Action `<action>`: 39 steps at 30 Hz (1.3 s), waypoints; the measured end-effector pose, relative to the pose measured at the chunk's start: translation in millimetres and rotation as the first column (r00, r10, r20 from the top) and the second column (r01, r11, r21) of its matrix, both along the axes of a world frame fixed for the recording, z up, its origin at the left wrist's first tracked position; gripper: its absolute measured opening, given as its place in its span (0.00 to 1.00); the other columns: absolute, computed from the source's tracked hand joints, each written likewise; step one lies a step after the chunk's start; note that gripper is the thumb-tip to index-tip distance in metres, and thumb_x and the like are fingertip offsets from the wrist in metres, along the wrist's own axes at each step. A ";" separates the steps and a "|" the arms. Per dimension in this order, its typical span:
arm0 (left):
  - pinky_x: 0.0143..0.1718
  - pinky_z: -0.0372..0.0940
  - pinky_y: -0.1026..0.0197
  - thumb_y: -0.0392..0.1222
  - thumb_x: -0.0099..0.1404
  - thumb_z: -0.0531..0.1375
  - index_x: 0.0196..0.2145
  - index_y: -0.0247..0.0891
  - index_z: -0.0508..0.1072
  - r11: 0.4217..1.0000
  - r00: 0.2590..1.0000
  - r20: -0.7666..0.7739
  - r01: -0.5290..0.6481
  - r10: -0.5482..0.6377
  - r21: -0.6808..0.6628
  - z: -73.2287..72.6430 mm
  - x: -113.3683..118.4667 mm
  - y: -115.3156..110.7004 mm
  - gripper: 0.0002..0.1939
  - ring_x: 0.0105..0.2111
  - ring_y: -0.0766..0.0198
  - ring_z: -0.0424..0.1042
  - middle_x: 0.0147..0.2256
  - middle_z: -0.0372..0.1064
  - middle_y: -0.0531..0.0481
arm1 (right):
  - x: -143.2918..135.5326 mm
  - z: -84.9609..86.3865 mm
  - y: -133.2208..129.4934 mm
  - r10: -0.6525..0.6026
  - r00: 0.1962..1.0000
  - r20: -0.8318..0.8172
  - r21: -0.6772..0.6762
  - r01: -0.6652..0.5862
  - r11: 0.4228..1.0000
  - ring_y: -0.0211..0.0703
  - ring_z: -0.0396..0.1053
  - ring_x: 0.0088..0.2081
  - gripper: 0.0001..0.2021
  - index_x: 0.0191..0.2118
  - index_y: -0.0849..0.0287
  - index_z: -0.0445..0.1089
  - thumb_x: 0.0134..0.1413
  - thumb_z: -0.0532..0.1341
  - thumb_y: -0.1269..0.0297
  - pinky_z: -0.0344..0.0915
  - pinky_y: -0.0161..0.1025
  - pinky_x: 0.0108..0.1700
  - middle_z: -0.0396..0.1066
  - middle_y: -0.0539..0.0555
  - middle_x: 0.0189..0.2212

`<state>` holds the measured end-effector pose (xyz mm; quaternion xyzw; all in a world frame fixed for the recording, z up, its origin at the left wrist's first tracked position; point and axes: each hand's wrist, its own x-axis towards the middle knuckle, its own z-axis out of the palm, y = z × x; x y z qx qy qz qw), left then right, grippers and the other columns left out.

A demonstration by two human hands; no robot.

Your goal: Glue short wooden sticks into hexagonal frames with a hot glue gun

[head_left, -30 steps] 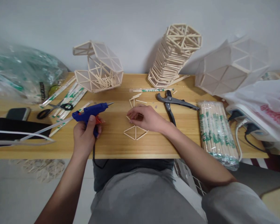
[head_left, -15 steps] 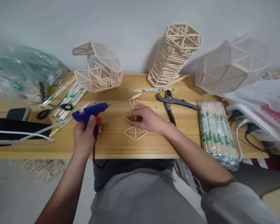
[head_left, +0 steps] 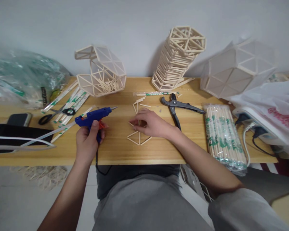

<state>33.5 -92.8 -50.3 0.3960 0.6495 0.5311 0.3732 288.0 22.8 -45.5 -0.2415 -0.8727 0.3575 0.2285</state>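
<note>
My left hand (head_left: 88,142) is wrapped round the handle of a blue hot glue gun (head_left: 93,117), its metal nozzle pointing right above the table. My right hand (head_left: 150,123) reaches over a small frame of short wooden sticks (head_left: 139,139) lying flat on the wood. Thumb and fingers come together at a short wooden stick (head_left: 131,124) on the frame's left side; part of it is hidden by the fingers. Just beyond the hand lie several loose short sticks (head_left: 141,100).
Pruning-style cutters (head_left: 174,103) lie right of the hand, beside packed chopsticks (head_left: 223,134) and a power strip (head_left: 262,125). A stick tower (head_left: 179,61) and paper-covered stick frames (head_left: 106,69) stand along the wall. Scissors (head_left: 55,115) and a phone (head_left: 19,119) are at left.
Both hands keep almost the same place and grip. The whole view has shifted very slightly; the glue gun and stick frame look unchanged.
</note>
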 end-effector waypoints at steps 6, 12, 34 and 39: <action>0.19 0.51 0.61 0.64 0.74 0.61 0.36 0.37 0.78 1.000 1.000 -0.005 0.010 -0.010 -0.004 0.3 -0.1 0.4 0.25 0.18 0.68 0.61 0.20 0.67 0.53 | -1.3 -0.7 -1.4 0.010 1.000 0.023 0.039 -0.011 0.999 0.46 0.69 0.40 0.11 0.49 0.59 0.82 0.70 0.62 0.71 0.64 0.44 0.49 0.77 0.55 0.34; 0.19 0.51 0.62 0.65 0.74 0.61 0.36 0.37 0.78 1.000 1.000 -0.004 0.017 -0.017 -0.014 3.9 1.6 0.1 0.26 0.18 0.68 0.61 0.21 0.68 0.53 | -1.9 -2.6 -0.1 0.030 0.999 0.027 0.053 -0.032 0.998 0.46 0.68 0.40 0.11 0.49 0.58 0.83 0.73 0.61 0.69 0.63 0.44 0.49 0.76 0.55 0.34; 0.18 0.51 0.63 0.66 0.73 0.61 0.34 0.40 0.79 1.000 1.000 -0.017 0.010 -0.010 -0.005 3.7 3.5 1.8 0.26 0.17 0.68 0.60 0.21 0.67 0.53 | 0.6 1.0 -0.3 -0.047 0.999 0.014 0.009 0.047 0.999 0.48 0.71 0.42 0.11 0.49 0.59 0.81 0.71 0.61 0.70 0.66 0.44 0.49 0.76 0.56 0.38; 0.18 0.51 0.63 0.66 0.73 0.61 0.33 0.39 0.79 1.000 1.000 -0.016 0.012 -0.012 -0.003 4.9 4.6 1.8 0.26 0.17 0.69 0.60 0.20 0.66 0.53 | 6.9 -5.1 9.7 -0.296 0.954 -0.051 0.154 0.301 0.941 0.54 0.71 0.50 0.15 0.52 0.61 0.80 0.65 0.59 0.76 0.67 0.51 0.57 0.78 0.61 0.46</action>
